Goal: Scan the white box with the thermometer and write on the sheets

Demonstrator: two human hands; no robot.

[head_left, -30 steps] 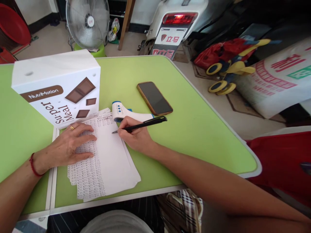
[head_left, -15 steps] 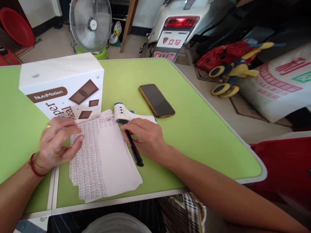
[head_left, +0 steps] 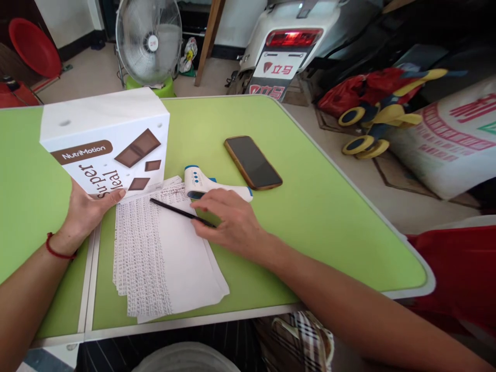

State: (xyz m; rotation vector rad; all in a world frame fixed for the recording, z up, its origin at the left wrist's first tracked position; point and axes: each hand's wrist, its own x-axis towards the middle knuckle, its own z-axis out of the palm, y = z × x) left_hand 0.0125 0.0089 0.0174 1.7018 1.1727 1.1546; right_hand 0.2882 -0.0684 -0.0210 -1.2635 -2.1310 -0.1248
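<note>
The white box printed "NutriMotion" leans at the left of the table, with chocolate bars pictured on its front. My left hand grips its lower edge, the thumb on the front and the fingers hidden behind. Handwritten sheets of paper lie stacked below the box. Across their upper part is a slim black pen. My right hand is at the pen's right end, its thumb and forefinger apart. A white and blue infrared thermometer lies just beyond that hand, partly covered by it.
A smartphone in a brown case lies right of the thermometer on the green table. Behind the table stand a fan and a white scooter. A toy tricycle and a large sack are at the right.
My left hand has gone from above the papers to the box and taken hold of it. The pen, pinched in my right hand before, now lies on the papers, and the fingers have opened.
</note>
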